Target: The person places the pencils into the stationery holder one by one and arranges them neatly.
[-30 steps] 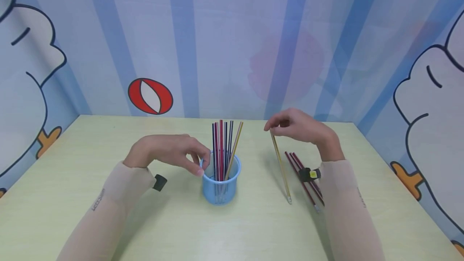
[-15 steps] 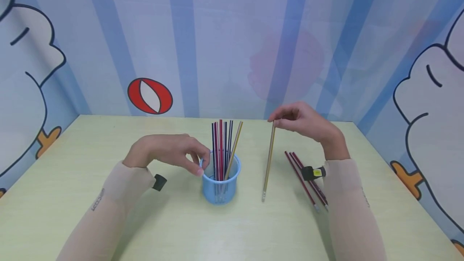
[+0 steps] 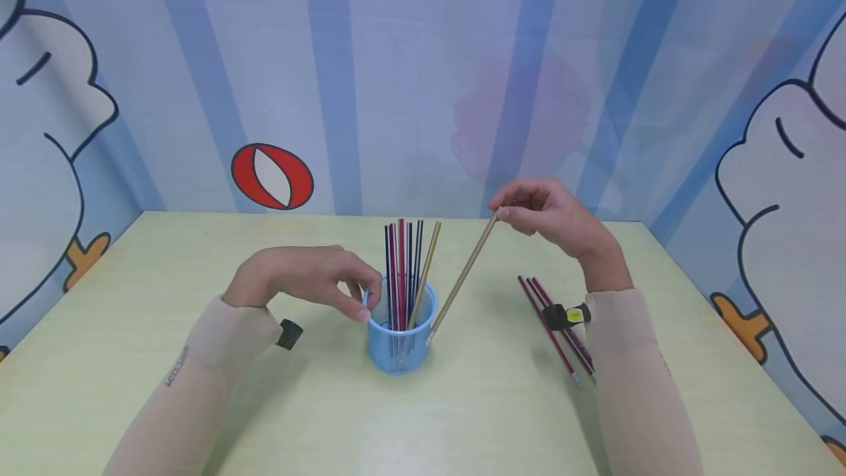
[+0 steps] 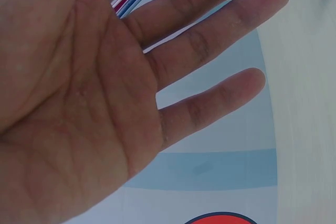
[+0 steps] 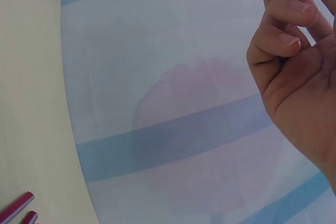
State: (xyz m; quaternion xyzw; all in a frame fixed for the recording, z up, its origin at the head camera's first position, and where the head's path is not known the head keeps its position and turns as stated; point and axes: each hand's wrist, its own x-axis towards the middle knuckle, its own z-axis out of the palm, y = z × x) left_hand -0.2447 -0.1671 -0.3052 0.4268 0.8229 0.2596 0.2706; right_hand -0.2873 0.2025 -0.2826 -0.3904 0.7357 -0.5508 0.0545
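A light blue cup (image 3: 399, 350) stands on the table, holding several upright pencils (image 3: 401, 270) in dark blue, red and gold. My left hand (image 3: 317, 278) pinches the cup's left rim between thumb and index finger; its other fingers stretch out loosely in the left wrist view. Between thumb and fingertips, my right hand (image 3: 551, 215) pinches the top end of a gold pencil (image 3: 463, 278). That pencil slants down to the left, its eraser end beside the cup's right wall, outside the rim as seen from the head. Whether it touches the cup, I cannot tell.
Dark red pencils (image 3: 551, 333) lie on the table (image 3: 476, 417) under the right wrist, partly hidden by its camera (image 3: 562, 316). Behind the table's far edge hangs a striped blue backdrop (image 3: 423, 94) with printed figures.
The right hand has lifted the gold pencil and swung its lower end left, from near the red pencils over to the cup. The left hand and cup have stayed put.
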